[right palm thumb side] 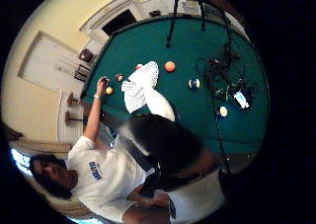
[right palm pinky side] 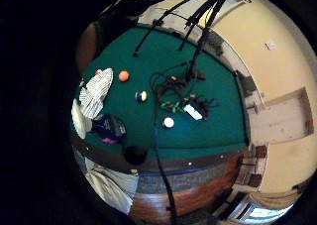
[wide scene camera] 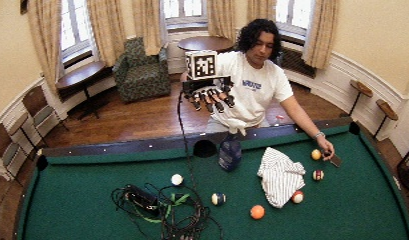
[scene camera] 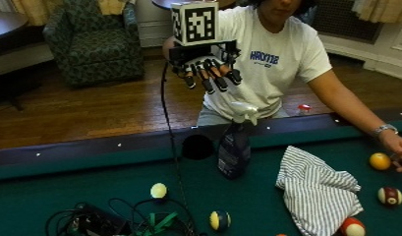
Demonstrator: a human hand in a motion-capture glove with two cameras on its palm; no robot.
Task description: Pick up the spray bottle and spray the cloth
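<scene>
Right hand [scene camera: 207, 69] raised, fingers spread, holding nothing | I see spray bottle [scene camera: 234, 147] upright below it | striped cloth [scene camera: 318, 191] right | cable tangle [scene camera: 115, 221] left, balls scattered.

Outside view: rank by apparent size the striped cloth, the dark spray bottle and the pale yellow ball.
1. Striped grey-and-white cloth, crumpled on the green felt: largest.
2. Dark spray bottle with the white trigger head, standing upright: smaller.
3. Pale yellow ball: smallest.
All three stand at much the same depth, so nearness hardly affects the order.
</scene>
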